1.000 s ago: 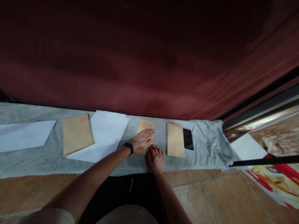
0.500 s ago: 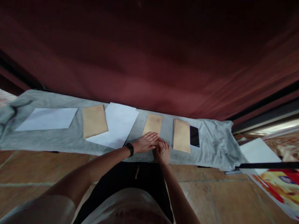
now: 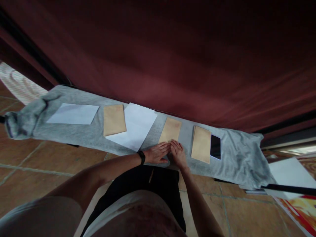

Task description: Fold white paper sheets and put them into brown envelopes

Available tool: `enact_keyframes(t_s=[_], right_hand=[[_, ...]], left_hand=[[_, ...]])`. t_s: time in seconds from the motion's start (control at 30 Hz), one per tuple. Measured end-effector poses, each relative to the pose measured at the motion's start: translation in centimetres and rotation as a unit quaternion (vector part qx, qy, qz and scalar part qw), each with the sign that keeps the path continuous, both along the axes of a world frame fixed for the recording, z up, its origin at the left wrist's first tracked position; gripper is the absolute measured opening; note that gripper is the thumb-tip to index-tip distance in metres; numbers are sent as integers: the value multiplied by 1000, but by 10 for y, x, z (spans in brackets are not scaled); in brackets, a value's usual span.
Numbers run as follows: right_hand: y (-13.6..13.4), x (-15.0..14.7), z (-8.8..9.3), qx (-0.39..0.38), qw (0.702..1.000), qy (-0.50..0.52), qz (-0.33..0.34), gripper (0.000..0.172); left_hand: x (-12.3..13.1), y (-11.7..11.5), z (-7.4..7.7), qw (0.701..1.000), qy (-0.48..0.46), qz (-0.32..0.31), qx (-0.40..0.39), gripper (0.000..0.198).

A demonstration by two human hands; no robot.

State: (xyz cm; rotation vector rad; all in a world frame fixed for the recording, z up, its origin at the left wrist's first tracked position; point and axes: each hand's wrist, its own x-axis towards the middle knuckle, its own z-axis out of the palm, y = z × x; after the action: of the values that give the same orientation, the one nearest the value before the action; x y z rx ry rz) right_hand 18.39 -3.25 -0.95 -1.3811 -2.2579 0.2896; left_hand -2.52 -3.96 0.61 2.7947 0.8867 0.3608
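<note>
A brown paper envelope (image 3: 171, 127) lies flat in front of me, and my hands cover its near end. My left hand (image 3: 157, 153), with a black band on the wrist, rests flat with fingers stretched over the envelope's near edge. Beside it my right hand (image 3: 178, 153) presses down with its fingers laid out, the fingertips of both hands meeting. To the right is a stack of brown envelopes (image 3: 201, 144), with a dark-screened phone (image 3: 215, 146) alongside. On the left, another brown envelope pile (image 3: 114, 120) overlaps white paper sheets (image 3: 138, 126).
A grey cloth (image 3: 81, 135) covers the narrow table. More white paper (image 3: 73, 114) lies at its left. A dark red fabric wall (image 3: 158, 79) rises along the back. At the right are a white sheet (image 3: 291, 174) and a red-and-yellow package (image 3: 302, 210). The floor (image 3: 249, 214) is tiled.
The view has turned a little, shifting the table's things. My right hand has gone from curled to laid out with fingers forward. My left hand has drawn back slightly on the envelope.
</note>
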Motion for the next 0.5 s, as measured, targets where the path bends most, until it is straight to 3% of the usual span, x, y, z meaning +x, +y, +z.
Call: enact_keyframes(t_s=[0.17, 0.5], right_hand=[[41, -6, -2, -5, 996, -83, 23, 48], [116, -17, -13, -13, 996, -74, -51, 58]], left_hand=[[0, -1, -3, 1000, 13, 5, -1, 74], [0, -1, 7, 999, 28, -1, -23, 76]])
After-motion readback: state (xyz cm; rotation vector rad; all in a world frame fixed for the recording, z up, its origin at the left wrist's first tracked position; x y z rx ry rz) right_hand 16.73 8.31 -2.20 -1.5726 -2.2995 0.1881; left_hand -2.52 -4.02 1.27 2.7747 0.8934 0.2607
